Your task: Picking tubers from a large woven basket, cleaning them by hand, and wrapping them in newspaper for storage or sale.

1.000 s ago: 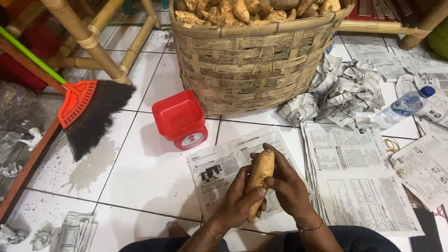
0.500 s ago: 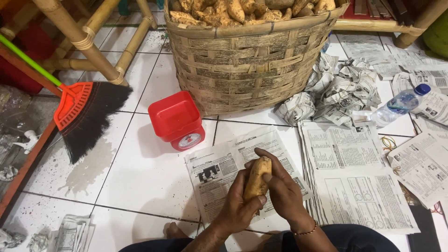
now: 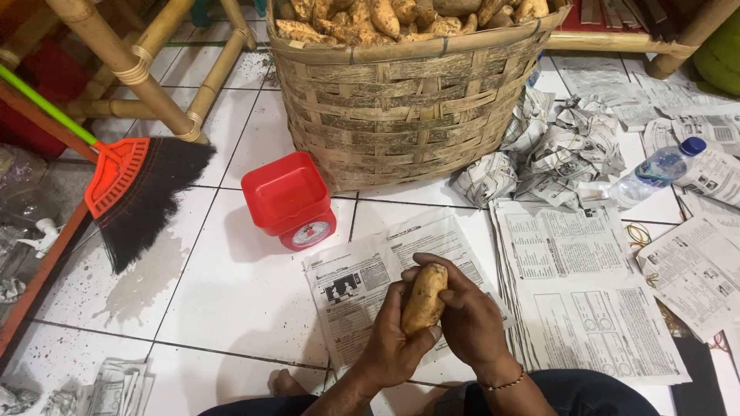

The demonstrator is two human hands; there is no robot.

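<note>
Item: yellow-brown tuber, upright btw. left hand & right hand, fingers of both wrapped round it; since 1 s ago drawn nearer the body over newspaper sheet (woven basket behind).

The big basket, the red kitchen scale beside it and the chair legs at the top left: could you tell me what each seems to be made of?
The basket looks woven from flat bamboo or similar plant strips, matte and rough, with the weave plainly visible. The red scale looks like moulded plastic, smooth and slightly glossy. The chair legs look like bamboo poles, with visible nodes and wrapped cane bindings at the joints.
</note>
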